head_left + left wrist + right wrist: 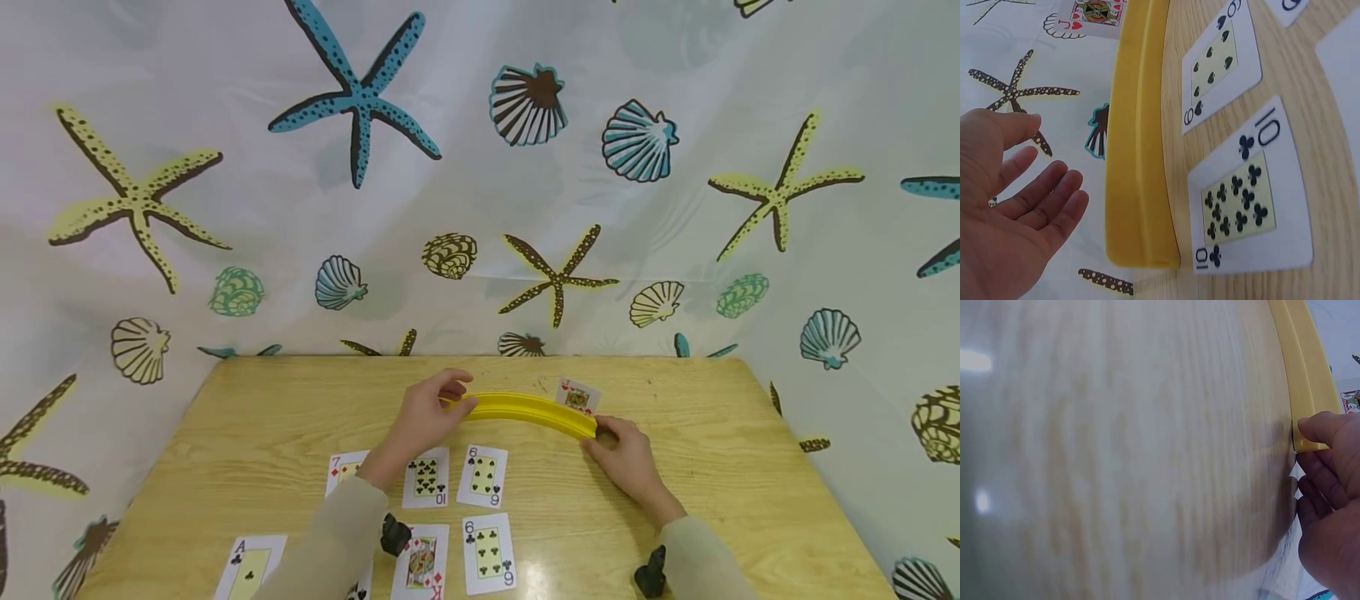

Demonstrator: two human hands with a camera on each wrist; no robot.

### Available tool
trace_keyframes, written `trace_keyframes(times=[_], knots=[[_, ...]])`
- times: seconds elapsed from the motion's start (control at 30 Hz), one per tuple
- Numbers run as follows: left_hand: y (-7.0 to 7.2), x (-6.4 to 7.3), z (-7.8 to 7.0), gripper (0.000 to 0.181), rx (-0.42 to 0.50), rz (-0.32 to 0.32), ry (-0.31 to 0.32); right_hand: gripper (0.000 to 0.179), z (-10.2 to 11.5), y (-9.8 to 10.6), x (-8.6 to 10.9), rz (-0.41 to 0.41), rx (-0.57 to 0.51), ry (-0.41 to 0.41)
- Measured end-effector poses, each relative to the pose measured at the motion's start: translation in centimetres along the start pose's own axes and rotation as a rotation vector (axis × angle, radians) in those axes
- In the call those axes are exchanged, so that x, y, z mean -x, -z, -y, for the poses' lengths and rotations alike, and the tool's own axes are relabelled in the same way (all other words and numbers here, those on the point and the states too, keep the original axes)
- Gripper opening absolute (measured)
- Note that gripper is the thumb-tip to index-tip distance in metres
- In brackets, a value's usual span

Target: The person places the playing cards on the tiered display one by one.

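A curved yellow playing-card holder (pixel 517 407) spans the far part of the wooden table. My right hand (pixel 624 457) pinches its right end; in the right wrist view the thumb (pixel 1319 428) lies on the holder's face and the other fingers curl below the end. Beside the left end is my left hand (pixel 431 412), its fingers loosely bent with a gap to the holder in the left wrist view. A jack of hearts (pixel 577 395) shows above the holder's rim towards its right end, its lower edge hidden.
On the near side lie face-up cards: a ten of clubs (pixel 426 478), six of spades (pixel 482 476), six of clubs (pixel 488 553), king of diamonds (pixel 420 562), seven of diamonds (pixel 345 468) and ace of clubs (pixel 251 571). My left sleeve partly covers some. A patterned cloth (pixel 465 192) hangs behind the table (pixel 720 467).
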State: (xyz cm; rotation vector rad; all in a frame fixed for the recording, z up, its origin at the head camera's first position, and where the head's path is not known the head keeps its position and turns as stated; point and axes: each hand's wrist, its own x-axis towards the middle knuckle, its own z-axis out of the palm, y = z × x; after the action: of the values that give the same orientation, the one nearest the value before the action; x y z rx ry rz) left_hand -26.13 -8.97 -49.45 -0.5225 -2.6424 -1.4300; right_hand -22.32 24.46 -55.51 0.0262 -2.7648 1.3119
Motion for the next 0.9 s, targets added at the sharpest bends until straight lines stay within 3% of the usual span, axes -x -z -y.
trace_keyframes(times=[0.37,0.9], knots=[[4.8,3.6,3.0,0.044,-0.148,-0.002,0.056,0.045,0.1,-0.1,0.0,0.002,0.013,-0.005],[9.0,7.7,6.2,0.051,-0.349,-0.023,0.098,0.044,0.3,-0.1,0.1,0.007,0.006,-0.016]])
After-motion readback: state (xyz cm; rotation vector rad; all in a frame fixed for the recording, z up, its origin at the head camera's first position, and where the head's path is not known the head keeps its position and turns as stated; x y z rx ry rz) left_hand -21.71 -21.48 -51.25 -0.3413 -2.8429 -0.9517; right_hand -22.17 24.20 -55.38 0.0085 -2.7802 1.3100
